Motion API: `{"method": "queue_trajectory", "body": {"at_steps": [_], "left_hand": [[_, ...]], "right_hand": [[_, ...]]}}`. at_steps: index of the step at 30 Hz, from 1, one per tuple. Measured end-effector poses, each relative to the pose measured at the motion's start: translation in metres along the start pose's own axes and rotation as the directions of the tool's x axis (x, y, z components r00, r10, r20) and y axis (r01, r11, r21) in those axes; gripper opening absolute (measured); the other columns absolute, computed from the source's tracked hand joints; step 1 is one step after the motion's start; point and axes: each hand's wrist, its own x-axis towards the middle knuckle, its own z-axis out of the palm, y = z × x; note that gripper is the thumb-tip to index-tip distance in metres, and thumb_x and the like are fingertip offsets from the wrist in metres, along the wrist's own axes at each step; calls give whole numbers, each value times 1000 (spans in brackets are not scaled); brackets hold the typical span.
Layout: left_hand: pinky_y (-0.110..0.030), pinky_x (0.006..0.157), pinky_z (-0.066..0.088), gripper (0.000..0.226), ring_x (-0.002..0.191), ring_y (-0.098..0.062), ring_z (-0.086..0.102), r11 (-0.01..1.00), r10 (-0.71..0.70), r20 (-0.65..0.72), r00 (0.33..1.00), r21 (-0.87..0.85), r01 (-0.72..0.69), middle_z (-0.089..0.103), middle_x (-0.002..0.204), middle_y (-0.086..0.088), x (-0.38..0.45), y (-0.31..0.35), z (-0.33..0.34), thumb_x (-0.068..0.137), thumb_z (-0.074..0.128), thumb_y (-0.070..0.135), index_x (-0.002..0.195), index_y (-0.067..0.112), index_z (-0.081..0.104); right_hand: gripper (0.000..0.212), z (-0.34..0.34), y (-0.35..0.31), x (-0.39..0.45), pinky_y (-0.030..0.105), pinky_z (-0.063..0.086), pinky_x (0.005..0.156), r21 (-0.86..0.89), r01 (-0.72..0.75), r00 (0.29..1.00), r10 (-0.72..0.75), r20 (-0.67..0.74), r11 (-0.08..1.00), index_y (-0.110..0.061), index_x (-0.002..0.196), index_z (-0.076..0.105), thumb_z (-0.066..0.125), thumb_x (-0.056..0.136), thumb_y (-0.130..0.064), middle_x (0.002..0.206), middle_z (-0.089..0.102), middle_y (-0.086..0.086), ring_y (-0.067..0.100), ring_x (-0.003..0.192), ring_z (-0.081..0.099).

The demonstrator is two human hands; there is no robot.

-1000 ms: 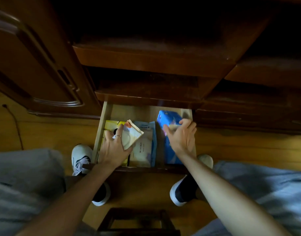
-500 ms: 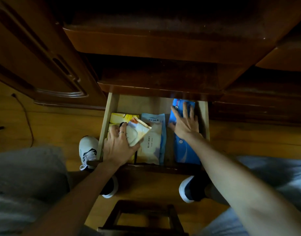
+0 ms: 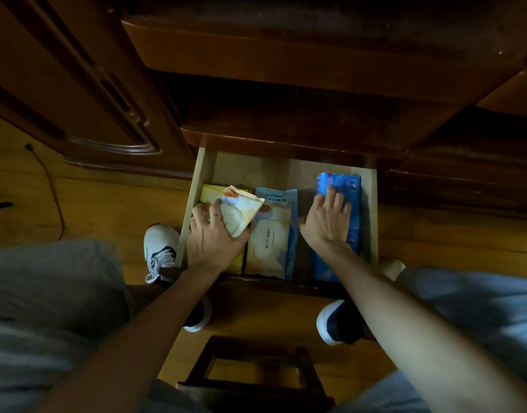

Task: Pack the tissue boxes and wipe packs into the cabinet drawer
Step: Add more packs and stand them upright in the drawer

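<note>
The light wooden drawer point(image 3: 371, 210) stands pulled out of the dark cabinet. My left hand point(image 3: 214, 242) grips a cream and orange wipe pack point(image 3: 241, 213), tilted above a yellow pack point(image 3: 211, 192) at the drawer's left side. A pale wipe pack with blue edging point(image 3: 271, 242) lies in the middle. At the right lies a blue tissue pack point(image 3: 350, 189); my right hand point(image 3: 326, 222) rests flat on it, fingers spread.
Dark cabinet shelves point(image 3: 286, 135) overhang the drawer's back. A carved cabinet door point(image 3: 77, 99) is at the left. My white shoes point(image 3: 160, 248) stand on the wooden floor under the drawer. A dark wooden stool point(image 3: 256, 374) sits below. A cable point(image 3: 52, 192) runs along the floor at left.
My right hand has laid the blue tissue pack flat at the drawer's right side and now presses on it. My left hand still holds the cream wipe pack, a little lower.
</note>
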Motion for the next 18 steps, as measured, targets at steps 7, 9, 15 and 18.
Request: {"method": "queue_trajectory", "body": {"at_steps": [7,9,15,18], "left_hand": [[-31,68,42,101,99,-29,56,997,-72,-7,997,-2,72,50,114,-10,3,-3,-1,61,57,80,139,18,41],[-34,72,47,104,101,-30,58,994,-113,9,994,-9,113,55,114,-12,6,-2,-3,61,58,80,141,16,39],[-38,79,53,114,114,-29,61,953,-248,91,964,-153,260,57,133,-7,17,14,-15,62,67,80,150,20,25],[-44,84,54,113,119,-32,58,919,-278,156,948,-243,309,48,143,-4,22,27,-19,64,70,77,152,24,23]], "right_hand": [[107,-9,-46,-13,53,36,112,559,53,889,-294,350,827,-14,160,7,77,85,-45,163,17,16,38,147,25],[115,-13,-57,-12,51,37,111,587,-87,914,-170,369,805,-13,161,3,83,82,-37,161,23,19,39,145,29],[90,-4,-59,-11,39,52,92,715,-471,825,-28,564,517,-9,148,34,87,78,-24,141,54,13,29,125,57],[53,-5,-40,-8,32,54,79,759,-439,827,-114,551,480,-13,122,61,86,79,-29,114,69,5,20,97,66]]}}
